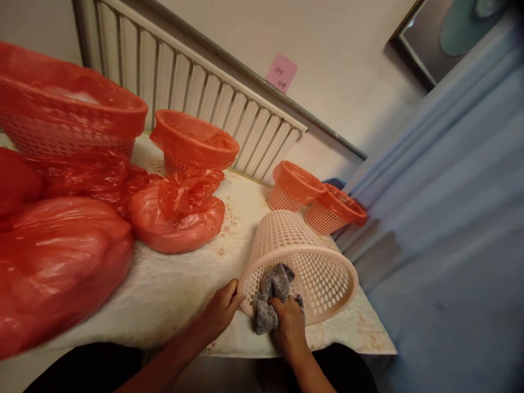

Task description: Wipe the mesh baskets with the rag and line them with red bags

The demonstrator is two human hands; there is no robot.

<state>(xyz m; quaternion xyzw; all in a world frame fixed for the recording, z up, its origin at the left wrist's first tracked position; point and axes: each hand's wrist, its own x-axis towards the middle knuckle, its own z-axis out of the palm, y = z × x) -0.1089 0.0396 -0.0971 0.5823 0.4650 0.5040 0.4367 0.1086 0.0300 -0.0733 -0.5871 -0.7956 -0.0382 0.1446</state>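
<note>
A pale pink plastic wastebasket (pixel 278 232) with perforated walls lies on its side on the table, its mouth facing me. My left hand (pixel 224 305) pinches the left edge of its rim. In my right hand (pixel 290 322) is a bunched grey speckled cloth (pixel 273 289), held at the lower left of the basket's opening. Part of the cloth is inside the mouth, and the fingertips of my right hand are partly hidden in its folds.
Red-bag-lined baskets stand along the back: a large one (pixel 73 114), a smaller one (pixel 194 142), and two (pixel 292 185) at the right. Filled red bags (pixel 69 262) cover the table's left. A patterned tablecloth (pixel 172 289) covers the table. A blue curtain (pixel 442 234) hangs right; a radiator (pixel 196 82) stands behind.
</note>
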